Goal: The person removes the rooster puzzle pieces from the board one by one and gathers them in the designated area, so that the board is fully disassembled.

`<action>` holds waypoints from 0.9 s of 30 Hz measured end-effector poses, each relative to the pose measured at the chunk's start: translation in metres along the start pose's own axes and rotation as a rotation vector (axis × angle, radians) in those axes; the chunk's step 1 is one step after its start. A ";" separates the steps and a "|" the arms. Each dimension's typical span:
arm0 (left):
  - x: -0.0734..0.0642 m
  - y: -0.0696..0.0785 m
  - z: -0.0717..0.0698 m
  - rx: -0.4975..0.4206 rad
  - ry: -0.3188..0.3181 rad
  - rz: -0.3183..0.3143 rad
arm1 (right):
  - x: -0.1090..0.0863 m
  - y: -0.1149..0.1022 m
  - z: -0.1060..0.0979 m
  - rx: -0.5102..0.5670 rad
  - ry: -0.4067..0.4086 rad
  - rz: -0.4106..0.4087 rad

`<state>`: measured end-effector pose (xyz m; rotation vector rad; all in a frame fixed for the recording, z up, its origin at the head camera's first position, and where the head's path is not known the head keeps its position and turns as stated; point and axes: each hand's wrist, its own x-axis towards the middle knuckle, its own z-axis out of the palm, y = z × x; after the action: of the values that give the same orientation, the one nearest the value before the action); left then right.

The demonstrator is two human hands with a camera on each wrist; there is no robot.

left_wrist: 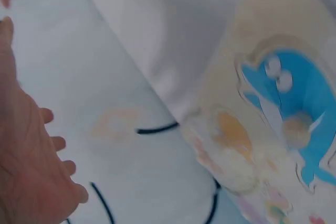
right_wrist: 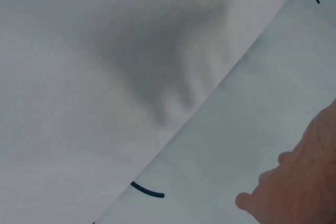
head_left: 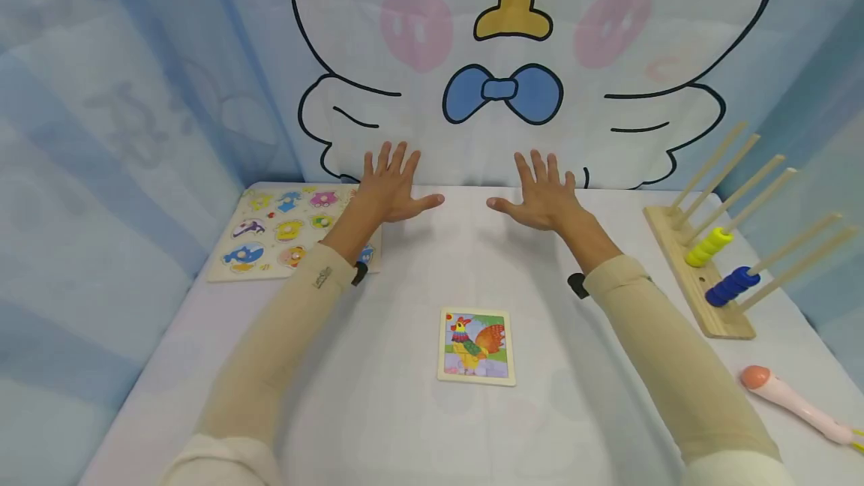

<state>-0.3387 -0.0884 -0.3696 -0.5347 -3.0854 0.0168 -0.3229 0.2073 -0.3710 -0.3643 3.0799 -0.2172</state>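
Observation:
Both hands are held out over the far part of the table, fingers spread and holding nothing. My left hand [head_left: 394,191] is beside a wooden peg puzzle board [head_left: 270,197] with animal pieces, and its forearm passes over that board. In the left wrist view a blue dolphin piece [left_wrist: 294,87] with a round knob shows close by. My right hand [head_left: 542,197] hovers to the right, its shadow falling on the white cloth. Nearer the front lies a small square jigsaw puzzle [head_left: 476,346] with a rooster picture in a pale frame.
At the right stands a wooden peg stand [head_left: 698,276] with upright rods, yellow rings [head_left: 709,247] on one and blue rings [head_left: 732,286] on another. A pink stick-shaped toy [head_left: 796,403] lies by the right edge. A cartoon-printed curtain [head_left: 499,141] hangs behind the table [head_left: 378,426].

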 end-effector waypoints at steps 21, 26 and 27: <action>-0.208 0.136 0.025 -0.106 -0.277 0.668 | -0.093 -0.065 0.046 0.518 -0.327 -0.538; -0.215 0.139 0.031 -0.023 -0.248 0.637 | -0.102 -0.079 0.059 0.454 -0.319 -0.544; -0.215 0.139 0.032 -0.012 -0.244 0.634 | -0.102 -0.080 0.060 0.441 -0.315 -0.534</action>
<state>-0.0899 -0.0306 -0.4045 -1.5857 -2.9775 0.0725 -0.2023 0.1458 -0.4177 -1.0601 2.4705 -0.7487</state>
